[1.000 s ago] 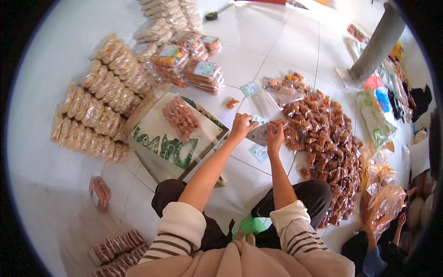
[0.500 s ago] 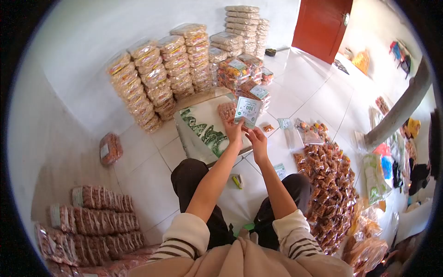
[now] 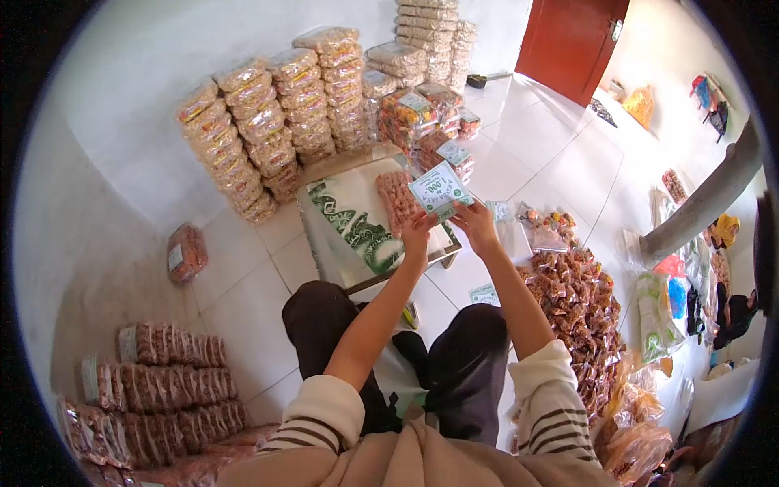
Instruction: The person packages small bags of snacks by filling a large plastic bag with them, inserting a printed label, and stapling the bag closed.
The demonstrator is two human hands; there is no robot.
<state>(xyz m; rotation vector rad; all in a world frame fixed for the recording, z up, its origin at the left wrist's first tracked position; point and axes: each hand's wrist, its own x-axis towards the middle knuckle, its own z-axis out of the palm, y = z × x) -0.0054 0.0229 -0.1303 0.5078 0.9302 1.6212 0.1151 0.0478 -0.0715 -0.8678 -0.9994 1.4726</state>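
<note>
A printed label card (image 3: 439, 188) is held up between both hands, its text facing the camera. My left hand (image 3: 418, 231) pinches its lower left edge, and my right hand (image 3: 475, 222) pinches its lower right edge. Just behind the card, a clear bag of reddish-brown snacks (image 3: 396, 199) lies on a low table (image 3: 324, 235) with a green pattern. More label cards (image 3: 482, 294) lie on the floor near my right knee. A stapler-like green and black object (image 3: 411, 315) is partly visible between my legs.
Stacked snack packs (image 3: 260, 118) stand along the wall. A heap of small brown packets (image 3: 572, 300) spreads at the right, with plastic bags (image 3: 653, 321) beyond it. Bundled packs (image 3: 170, 381) lie at the lower left. A slanted post (image 3: 698, 203) rises at the right.
The hands have lifted the card from above the floor by the packets to over the low table's right side and spread slightly apart. My view has tilted up, and my knees have moved closer together.
</note>
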